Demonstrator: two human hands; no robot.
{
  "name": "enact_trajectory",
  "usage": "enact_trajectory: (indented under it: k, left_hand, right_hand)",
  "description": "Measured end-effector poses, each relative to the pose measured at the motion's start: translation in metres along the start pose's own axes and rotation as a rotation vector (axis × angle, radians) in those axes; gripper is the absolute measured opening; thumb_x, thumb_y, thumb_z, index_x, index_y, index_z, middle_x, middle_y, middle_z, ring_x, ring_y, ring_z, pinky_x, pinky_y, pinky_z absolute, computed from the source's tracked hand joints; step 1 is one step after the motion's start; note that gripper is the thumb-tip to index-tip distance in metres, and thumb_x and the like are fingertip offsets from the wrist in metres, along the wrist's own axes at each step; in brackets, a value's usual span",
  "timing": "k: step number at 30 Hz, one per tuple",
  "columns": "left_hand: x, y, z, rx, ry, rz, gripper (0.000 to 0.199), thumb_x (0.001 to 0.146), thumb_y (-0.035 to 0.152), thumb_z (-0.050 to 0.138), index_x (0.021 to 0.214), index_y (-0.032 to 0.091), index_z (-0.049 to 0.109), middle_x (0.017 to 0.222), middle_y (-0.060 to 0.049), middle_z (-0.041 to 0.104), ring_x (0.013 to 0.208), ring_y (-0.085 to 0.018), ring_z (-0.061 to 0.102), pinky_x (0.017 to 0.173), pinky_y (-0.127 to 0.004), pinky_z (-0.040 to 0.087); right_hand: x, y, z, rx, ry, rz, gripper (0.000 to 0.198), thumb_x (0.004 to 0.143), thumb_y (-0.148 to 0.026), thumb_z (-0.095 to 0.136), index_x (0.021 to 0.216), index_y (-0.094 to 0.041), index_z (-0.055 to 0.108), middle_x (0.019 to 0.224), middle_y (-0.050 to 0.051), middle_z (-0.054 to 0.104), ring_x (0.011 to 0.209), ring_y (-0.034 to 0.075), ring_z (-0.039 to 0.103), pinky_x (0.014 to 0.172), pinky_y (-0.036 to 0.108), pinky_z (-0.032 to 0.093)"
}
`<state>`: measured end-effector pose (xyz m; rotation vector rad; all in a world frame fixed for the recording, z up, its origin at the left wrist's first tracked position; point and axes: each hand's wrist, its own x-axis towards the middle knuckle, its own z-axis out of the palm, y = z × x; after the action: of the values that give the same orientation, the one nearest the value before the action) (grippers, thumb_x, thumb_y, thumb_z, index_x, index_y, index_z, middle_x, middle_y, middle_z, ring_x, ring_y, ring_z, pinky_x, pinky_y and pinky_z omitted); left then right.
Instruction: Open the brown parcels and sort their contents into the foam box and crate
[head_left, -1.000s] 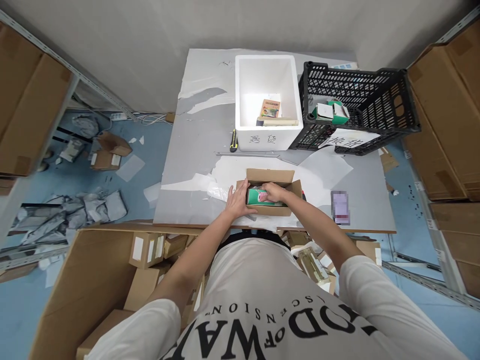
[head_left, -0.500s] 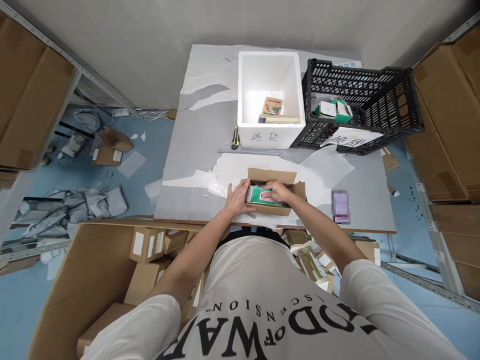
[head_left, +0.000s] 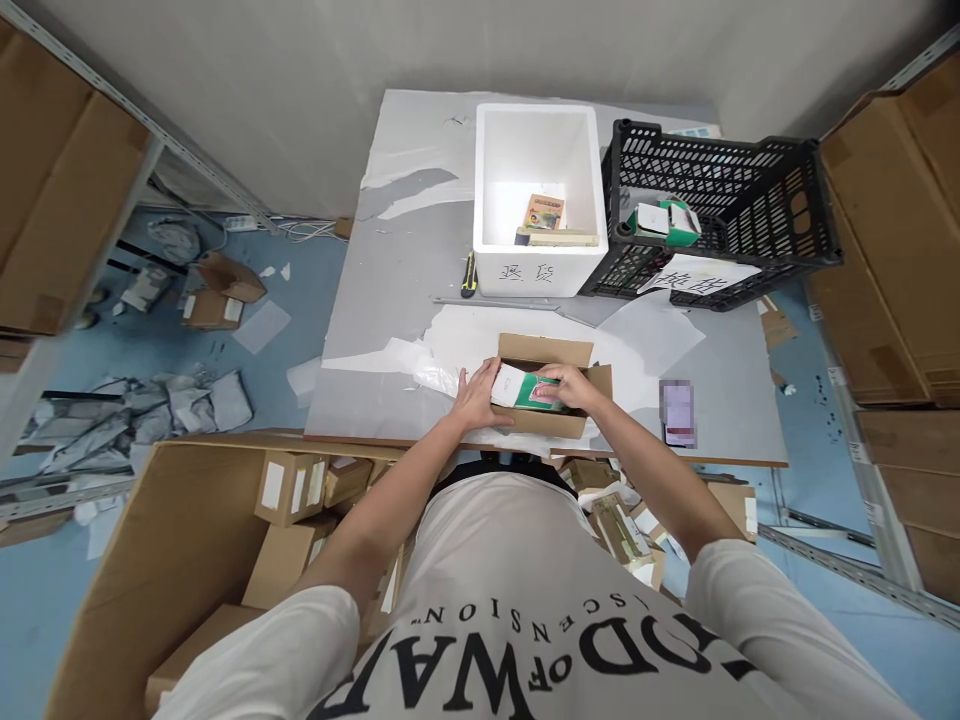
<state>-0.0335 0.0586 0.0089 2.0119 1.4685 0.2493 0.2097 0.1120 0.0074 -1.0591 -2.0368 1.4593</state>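
Note:
An open cardboard box (head_left: 546, 349) sits near the table's front edge with its flaps folded outward. Inside it lies a green and white packet (head_left: 517, 387) with a pink patch, partly covered by my fingers. My right hand (head_left: 571, 387) reaches in from the right, its fingers closed on the packet. At the box's left end, my left hand (head_left: 477, 396) grips the cardboard, thumb apart from the other fingers. White paper (head_left: 465, 330) is spread beneath the box.
Behind stand a white foam bin (head_left: 540, 270) holding small boxes and a black plastic crate (head_left: 780, 265) with green-white packets. A yellow-black utility knife (head_left: 469, 275) lies left of the bin, a phone (head_left: 679, 412) to the right. A large carton (head_left: 150, 540) of small boxes stands below the table.
The green and white packet has shifted right inside the cardboard box, showing more of its white end. My right hand has moved slightly right with it; my left hand stays at the box.

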Motion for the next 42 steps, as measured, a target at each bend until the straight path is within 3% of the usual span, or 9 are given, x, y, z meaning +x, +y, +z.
enact_trajectory:
  k: [5,10,13,18,20,24,27,34,42]
  left_hand:
    - [-0.001,-0.005,0.001,-0.065,-0.018,0.038,0.096,0.068,0.055,0.069,0.146,0.021,0.024,0.15,-0.015,0.034,0.144,-0.035,0.016,0.112,-0.064,0.012]
    - [0.0,0.002,0.007,-0.057,0.055,-0.005,0.087,0.07,0.057,0.067,0.14,0.021,0.033,0.147,-0.016,0.04,0.143,-0.035,0.021,0.111,-0.065,0.013]
    - [0.001,0.008,0.01,-0.028,0.103,-0.038,0.084,0.072,0.056,0.065,0.14,0.019,0.033,0.145,-0.018,0.041,0.142,-0.035,0.023,0.111,-0.065,0.012]
    - [-0.009,0.01,0.01,0.004,0.078,0.015,0.114,0.06,0.061,0.073,0.147,0.015,0.017,0.152,-0.023,0.026,0.144,-0.039,0.014,0.11,-0.067,0.008]
    - [-0.014,0.008,0.009,0.055,0.039,0.08,0.12,0.051,0.063,0.078,0.146,0.015,0.022,0.152,-0.023,0.024,0.143,-0.042,0.011,0.109,-0.069,0.004]
    - [-0.016,0.004,0.01,0.169,-0.006,0.127,0.065,0.062,0.057,0.076,0.114,0.021,0.062,0.147,-0.016,0.038,0.143,-0.042,0.013,0.108,-0.072,0.0]
    - [-0.005,0.003,0.01,0.216,0.011,0.126,0.03,0.075,0.043,0.07,0.093,0.019,0.068,0.137,-0.015,0.048,0.142,-0.038,0.021,0.108,-0.073,0.003]
    - [0.046,-0.004,-0.008,0.287,0.083,0.017,0.02,0.079,0.027,0.066,0.099,0.022,0.066,0.132,-0.013,0.051,0.141,-0.035,0.023,0.108,-0.072,0.005]
    - [0.08,0.002,-0.014,0.286,0.188,-0.037,0.044,0.08,0.019,0.055,0.125,0.021,0.054,0.148,-0.013,0.038,0.144,-0.033,0.019,0.112,-0.066,0.009]
  right_hand:
    - [-0.006,-0.002,0.003,-0.022,-0.006,0.043,0.046,0.077,-0.037,0.067,0.12,-0.021,0.066,0.116,0.008,0.067,0.104,0.027,0.063,0.093,0.041,0.049]
    - [-0.016,-0.031,0.014,-0.314,0.013,-0.053,0.078,0.078,-0.036,0.067,0.147,-0.027,0.032,0.147,0.01,0.041,0.132,0.03,0.042,0.107,0.048,0.036]
    - [-0.015,-0.048,0.022,-0.548,0.005,-0.115,0.076,0.074,-0.038,0.073,0.142,-0.029,0.04,0.147,0.014,0.036,0.131,0.035,0.039,0.105,0.054,0.035]
    - [-0.009,-0.055,0.01,-0.582,0.016,-0.157,0.058,0.075,-0.03,0.07,0.13,-0.025,0.052,0.127,0.015,0.049,0.112,0.03,0.054,0.093,0.044,0.047]
    - [-0.01,-0.054,-0.004,-0.502,0.104,-0.184,0.058,0.073,-0.028,0.071,0.127,-0.022,0.053,0.125,0.014,0.05,0.111,0.028,0.055,0.093,0.041,0.047]
    - [-0.015,-0.059,-0.031,-0.378,0.33,-0.25,0.055,0.068,-0.029,0.071,0.12,-0.022,0.055,0.119,0.012,0.054,0.113,0.028,0.053,0.095,0.043,0.046]
    - [-0.022,-0.069,-0.046,-0.329,0.464,-0.314,0.051,0.066,-0.028,0.07,0.115,-0.021,0.056,0.118,0.012,0.054,0.112,0.028,0.054,0.094,0.044,0.046]
    - [-0.055,-0.099,-0.077,-0.319,0.717,-0.346,0.058,0.062,-0.032,0.071,0.116,-0.025,0.05,0.121,0.012,0.051,0.117,0.033,0.05,0.097,0.049,0.042]
    - [-0.077,-0.055,-0.017,-0.291,0.557,-0.236,0.058,0.057,-0.019,0.066,0.11,-0.025,0.044,0.121,0.013,0.05,0.118,0.031,0.051,0.093,0.047,0.046]
